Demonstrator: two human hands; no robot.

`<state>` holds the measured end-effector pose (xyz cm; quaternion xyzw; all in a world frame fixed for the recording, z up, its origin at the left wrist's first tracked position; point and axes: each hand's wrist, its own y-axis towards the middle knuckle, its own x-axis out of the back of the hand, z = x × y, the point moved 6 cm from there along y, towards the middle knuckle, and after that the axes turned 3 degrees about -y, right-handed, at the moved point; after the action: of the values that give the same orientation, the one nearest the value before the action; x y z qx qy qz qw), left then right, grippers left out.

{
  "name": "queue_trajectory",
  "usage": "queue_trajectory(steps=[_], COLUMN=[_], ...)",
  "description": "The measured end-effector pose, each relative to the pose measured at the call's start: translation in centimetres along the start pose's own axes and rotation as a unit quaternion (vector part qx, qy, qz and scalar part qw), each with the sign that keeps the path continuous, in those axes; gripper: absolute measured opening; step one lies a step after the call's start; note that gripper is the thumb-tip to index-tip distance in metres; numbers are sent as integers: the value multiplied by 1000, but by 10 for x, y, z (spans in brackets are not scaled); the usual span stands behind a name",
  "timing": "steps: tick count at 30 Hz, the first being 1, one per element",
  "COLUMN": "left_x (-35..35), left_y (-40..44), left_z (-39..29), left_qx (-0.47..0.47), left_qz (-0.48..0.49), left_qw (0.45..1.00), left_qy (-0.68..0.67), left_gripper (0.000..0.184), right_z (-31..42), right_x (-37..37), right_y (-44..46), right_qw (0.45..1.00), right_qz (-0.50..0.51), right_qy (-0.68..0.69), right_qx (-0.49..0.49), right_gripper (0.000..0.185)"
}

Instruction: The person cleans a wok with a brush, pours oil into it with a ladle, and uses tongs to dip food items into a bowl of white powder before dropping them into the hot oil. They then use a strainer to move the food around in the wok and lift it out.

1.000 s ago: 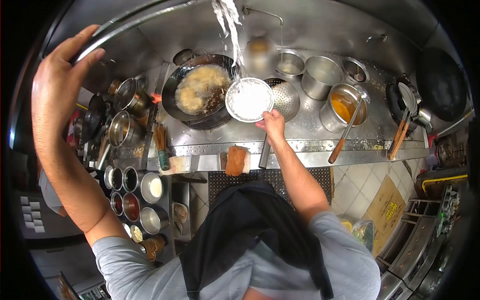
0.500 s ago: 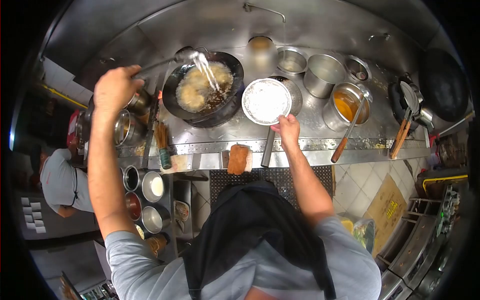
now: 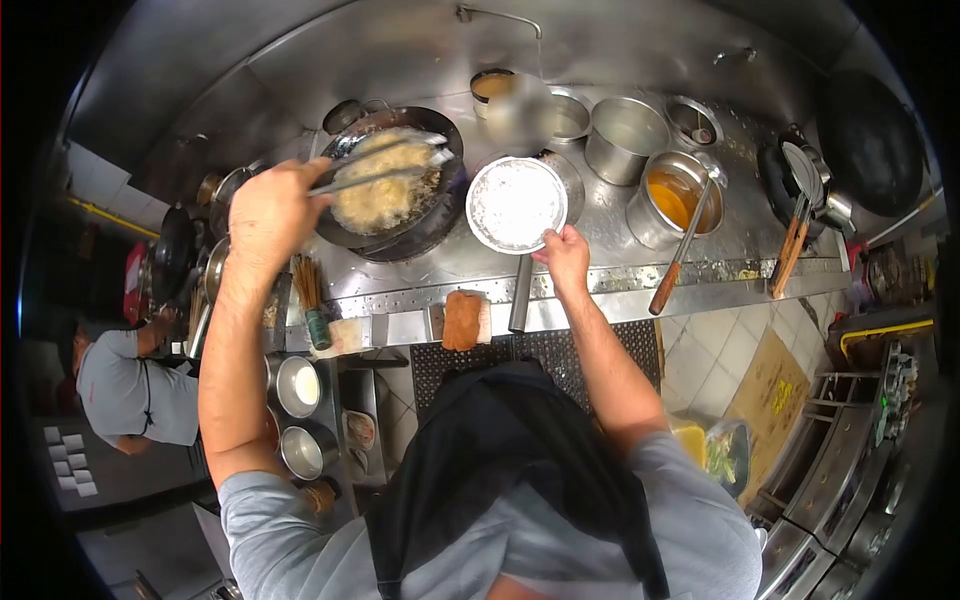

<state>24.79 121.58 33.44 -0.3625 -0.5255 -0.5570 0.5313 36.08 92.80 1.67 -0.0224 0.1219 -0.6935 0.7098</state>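
Apron (image 3: 500, 440) and grey sleeves sit nearest us. Off to our left, two steel containers (image 3: 308, 452) stand beside the counter, one behind the other; the farther holds something pale. Beyond them, at the left side, a co-worker (image 3: 140, 388) in a grey top.

Counter's front edge: a brown pad (image 3: 462, 320) near the middle, a bamboo brush (image 3: 308, 290) with green binding to its left, a dark handle (image 3: 521, 295) sticking out below the bowl. A wood-handled ladle (image 3: 666, 286) leans on the pot of orange liquid (image 3: 650, 225) at right.

Our hands are apart. Right hand (image 3: 567, 258) is clamped on the near rim of a round bowl (image 3: 473, 225) of white powder, held up over the counter, right of the wok. Left hand (image 3: 275, 215) is closed around long metal tongs (image 3: 385, 178), whose blurred far ends reach over the wok; can't tell if they grip anything.

Wok (image 3: 432, 212) sits at left, yellowish food (image 3: 375, 205) in it. Farther back: a tall pot (image 3: 612, 165) with cloudy liquid, a smaller pot (image 3: 571, 132) behind the bowl, a dark-rimmed container (image 3: 483, 99) with brownish contents, partly blurred. Farthest, a thin tap (image 3: 500, 18) on the back wall.
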Motion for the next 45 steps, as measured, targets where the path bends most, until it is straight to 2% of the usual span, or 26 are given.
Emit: queue_trajectory(steps=[4,10,14,16,21,36,40,45], left_x=[4,-24,-8,8,55,149,159,139], left_y=[1,18,12,8,-3,-14,-9,-3], left_z=[-58,-79,-71,-64,-54,12,37,61], left_qx=[-146,-173,-183,-161,-127,21,129,119], left_qz=[6,67,34,11,-55,-156,-143,-134], left_qw=[989,981,982,987,990,988,981,983], left_qy=[19,49,25,12,12,2,2,31], left_gripper=[43,42,41,40,43,43,45,46], right_z=[13,0,3,1,3,-5,-6,-10], right_x=[-6,-4,-1,-2,-10,-41,-46,-31], right_y=[-5,9,7,9,6,20,23,15], right_qw=[1000,998,1000,999,999,995,995,998], right_qz=[5,18,3,23,27,57,57,25], right_qy=[-8,-48,-26,-43,-11,55,49,38], right_qx=[9,22,7,-10,-30,-56,-60,-52], right_gripper=[20,19,19,13,14,14,14,15])
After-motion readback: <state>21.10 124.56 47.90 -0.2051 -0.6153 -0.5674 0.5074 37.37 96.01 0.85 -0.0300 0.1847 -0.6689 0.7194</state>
